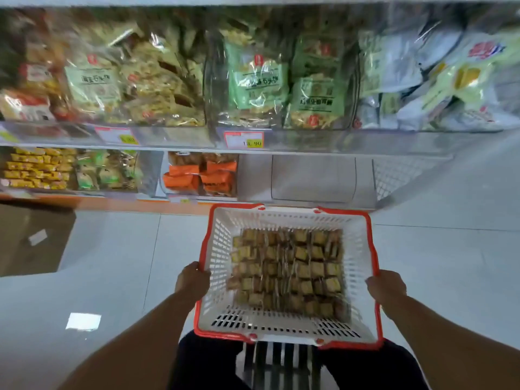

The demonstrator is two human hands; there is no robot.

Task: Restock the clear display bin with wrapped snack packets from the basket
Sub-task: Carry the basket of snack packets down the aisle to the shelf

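White slatted shopping basket (287, 327) with an orange-red rim, held level over pale floor tiles (118, 263), just near of the shelving. Left hand (193, 278) curled over the left rim, fingers wrapped round the edge; right hand (387, 285) clamped the same way on the right rim, fingers hooked over it. Inside, filling the far and middle part of the basket floor, a dense layer of small wrapped snack packets (287, 271), yellow-brown, blurred, too small to read; a strip of bare slatted floor along the near side. Directly far of the basket, on the low shelf, an empty clear display bin (312, 177). Left of it, a bin of orange packets (201, 175); farther left, green-labelled packets (107, 171) and yellow packets (36, 171). On the shelf above, large clear bags of snacks with pale green labels (256, 80), white and yellow bags (450, 74) at right, and price tags (244, 139) along the shelf edge. Brown cardboard (31, 237) flat on the floor at far left. Dark trousers (208, 361) just near of the basket.
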